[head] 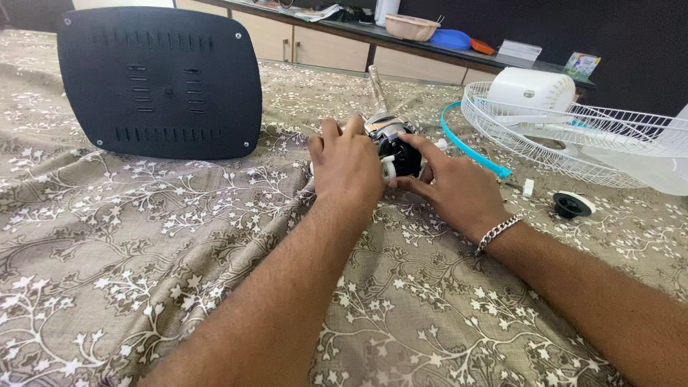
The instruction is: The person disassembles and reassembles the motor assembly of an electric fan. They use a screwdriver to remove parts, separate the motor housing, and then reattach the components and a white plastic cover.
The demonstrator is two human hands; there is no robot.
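A black and silver fan motor point(396, 145) lies on the flower-patterned cloth point(143, 229), its shaft point(375, 84) pointing away from me. My left hand point(345, 163) covers the motor's left side, fingers curled over it. My right hand point(451, 188), with a chain bracelet at the wrist, grips the motor's right side, thumb and fingers around a small white part point(388, 168) at its near end.
A black vented fan base point(159, 82) leans upright at the back left. At the right lie a white wire fan guard point(566, 132), a blue rim ring point(469, 148), a white motor housing point(530, 89), a black round cap point(572, 205) and a small white piece point(528, 188). A counter with bowls runs behind.
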